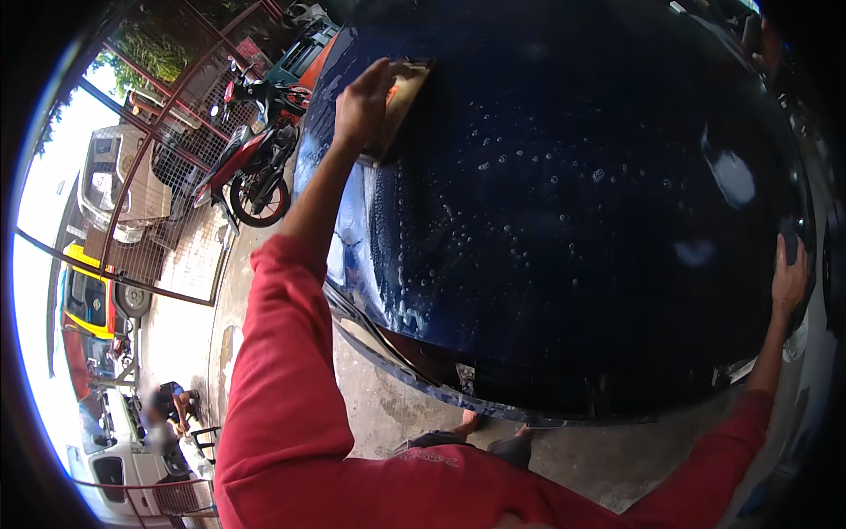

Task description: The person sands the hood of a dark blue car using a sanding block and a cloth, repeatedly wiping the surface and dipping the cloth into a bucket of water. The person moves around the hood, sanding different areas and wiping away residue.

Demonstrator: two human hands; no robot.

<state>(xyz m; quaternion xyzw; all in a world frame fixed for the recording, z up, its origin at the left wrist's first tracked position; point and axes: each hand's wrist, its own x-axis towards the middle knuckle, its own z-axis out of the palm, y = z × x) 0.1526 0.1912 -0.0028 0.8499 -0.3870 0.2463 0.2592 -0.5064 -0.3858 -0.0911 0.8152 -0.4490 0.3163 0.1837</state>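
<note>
A dark blue, glossy car body panel (546,264) spreads before me, wet with scattered water drops and streaks. My left hand (359,115) is closed on a flat, yellowish pad or board (398,101), which lies against the panel's upper left part. My right hand (790,269) is at the panel's right edge, fingers bent over a small dark grey item (787,231), perhaps a block or pad; it is too dark to make out. Both my forearms are in red sleeves.
A red and black motorcycle (256,167) stands left of the panel beside a red metal mesh gate (150,176). Beyond are parked vehicles, including a yellow one (88,286). Another person (172,406) bends over at lower left. Wet concrete floor (379,406) shows below the panel.
</note>
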